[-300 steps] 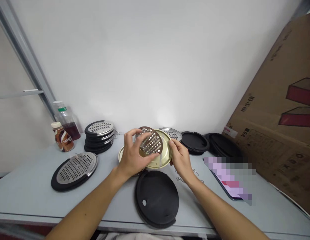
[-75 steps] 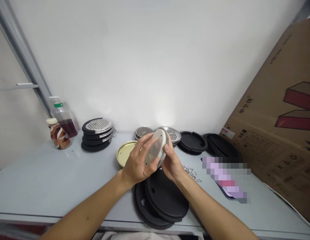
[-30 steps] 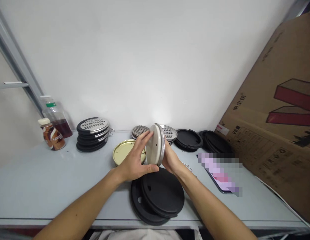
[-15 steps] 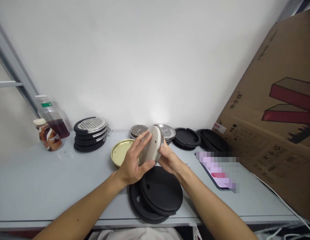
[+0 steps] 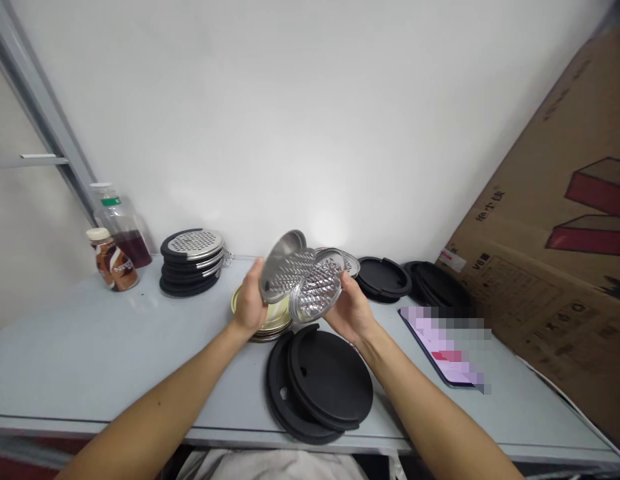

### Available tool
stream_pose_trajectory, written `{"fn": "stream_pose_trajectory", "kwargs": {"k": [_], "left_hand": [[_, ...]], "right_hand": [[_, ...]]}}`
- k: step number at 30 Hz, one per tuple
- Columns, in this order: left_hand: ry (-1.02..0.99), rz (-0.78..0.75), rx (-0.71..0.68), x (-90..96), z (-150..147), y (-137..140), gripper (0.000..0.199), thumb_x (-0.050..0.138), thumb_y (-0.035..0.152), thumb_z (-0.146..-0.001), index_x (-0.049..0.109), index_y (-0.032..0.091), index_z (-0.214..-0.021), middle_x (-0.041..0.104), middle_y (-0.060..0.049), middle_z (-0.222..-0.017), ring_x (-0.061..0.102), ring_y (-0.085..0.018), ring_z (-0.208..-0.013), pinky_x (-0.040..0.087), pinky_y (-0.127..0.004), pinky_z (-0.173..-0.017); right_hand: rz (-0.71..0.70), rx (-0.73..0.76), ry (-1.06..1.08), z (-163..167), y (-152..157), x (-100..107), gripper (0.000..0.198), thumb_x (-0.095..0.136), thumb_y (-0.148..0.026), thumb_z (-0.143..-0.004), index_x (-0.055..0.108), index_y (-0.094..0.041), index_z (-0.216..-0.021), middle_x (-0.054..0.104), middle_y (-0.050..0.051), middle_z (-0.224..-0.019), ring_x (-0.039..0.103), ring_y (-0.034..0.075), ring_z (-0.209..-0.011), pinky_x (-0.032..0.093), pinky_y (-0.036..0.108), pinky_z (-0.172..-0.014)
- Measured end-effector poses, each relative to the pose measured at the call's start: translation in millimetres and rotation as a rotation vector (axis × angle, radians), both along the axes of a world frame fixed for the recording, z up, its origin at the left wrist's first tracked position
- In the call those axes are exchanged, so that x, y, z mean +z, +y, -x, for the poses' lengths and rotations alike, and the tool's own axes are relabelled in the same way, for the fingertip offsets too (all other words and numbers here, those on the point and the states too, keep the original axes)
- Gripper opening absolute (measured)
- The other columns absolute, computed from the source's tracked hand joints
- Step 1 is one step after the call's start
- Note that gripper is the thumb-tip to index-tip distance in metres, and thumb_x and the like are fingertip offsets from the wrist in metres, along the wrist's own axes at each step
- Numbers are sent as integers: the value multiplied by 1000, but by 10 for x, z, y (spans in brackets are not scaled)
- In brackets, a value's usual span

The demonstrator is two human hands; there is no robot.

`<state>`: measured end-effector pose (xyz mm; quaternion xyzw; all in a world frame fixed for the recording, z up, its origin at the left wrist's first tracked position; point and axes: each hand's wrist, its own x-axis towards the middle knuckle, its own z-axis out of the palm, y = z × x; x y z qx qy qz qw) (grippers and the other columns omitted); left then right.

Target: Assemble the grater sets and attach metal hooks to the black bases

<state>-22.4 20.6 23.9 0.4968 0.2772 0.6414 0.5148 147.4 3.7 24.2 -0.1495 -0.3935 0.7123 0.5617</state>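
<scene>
My left hand is closed on the left edge of a shiny round metal lid, tilted so its mirror-like inner face shows. My right hand grips the right side of a round metal grater disc, its raised teeth facing the lid and reflected in it. Their lower edges are close together; I cannot tell whether they touch. Below lies a pair of overlapping black round holders. A stack of gold-coloured round lids sits partly behind my left hand.
Black-rimmed grater discs are stacked at the left, near a brown drink bottle and a clear bottle of dark liquid. More black holders lie behind right. A phone lies before a large cardboard box.
The pale-faced round piece held between both hands has come apart into two, or opened out, with shiny inner faces showing. My hands have moved apart, and the view has shifted slightly.
</scene>
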Motion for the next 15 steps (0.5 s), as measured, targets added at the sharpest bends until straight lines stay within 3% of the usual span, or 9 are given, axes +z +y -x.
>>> {"fn": "stream_pose_trajectory", "kwargs": {"k": [3, 5, 7, 10, 12, 15], "left_hand": [[-232, 113, -83, 88, 113, 173, 62, 40, 64, -92, 62, 17, -125, 68, -11, -122, 62, -32, -115, 54, -46, -94], [-258, 230, -118, 110, 201, 272, 63, 38, 66, -92, 61, 17, -125, 68, -13, -121, 65, -31, -110, 56, -47, -89], [-128, 321, -56, 100, 288, 347, 55, 43, 59, -92, 61, 16, -121, 69, -14, -116, 68, -29, -103, 58, -45, -83], [99, 353, 85, 67, 425, 415, 38, 65, 34, -84, 61, 14, -116, 70, -14, -107, 70, -24, -94, 59, -37, -78], [198, 339, 133, 62, 530, 434, 52, 73, 22, -75, 57, 16, -124, 70, -12, -105, 70, -23, -91, 58, -33, -74], [423, 316, 160, 92, 678, 424, 65, 79, 22, -68, 55, 20, -130, 71, -12, -105, 70, -26, -90, 57, -34, -71]], "right_hand": [[58, 69, 41, -65, 44, 43, 53, 68, -60, -77, 64, -21, -113, 68, 10, -117, 56, 33, -121, 48, 53, -98], [85, 98, 86, -99, 74, 54, 59, 60, -66, -81, 61, -20, -119, 66, 12, -122, 55, 34, -122, 46, 59, -98], [109, 108, 141, -125, 105, 50, 63, 54, -68, -84, 57, -19, -123, 62, 14, -128, 54, 36, -123, 43, 64, -98], [135, 83, 199, -180, 151, 42, 64, 53, -66, -85, 52, -20, -130, 57, 16, -135, 52, 38, -125, 39, 69, -98], [141, 25, 208, -253, 189, 49, 66, 54, -66, -84, 50, -21, -132, 57, 16, -136, 52, 38, -125, 40, 70, -97], [139, -112, 185, -422, 281, 73, 65, 53, -69, -83, 54, -21, -127, 62, 15, -127, 57, 37, -118, 47, 66, -91]]}}
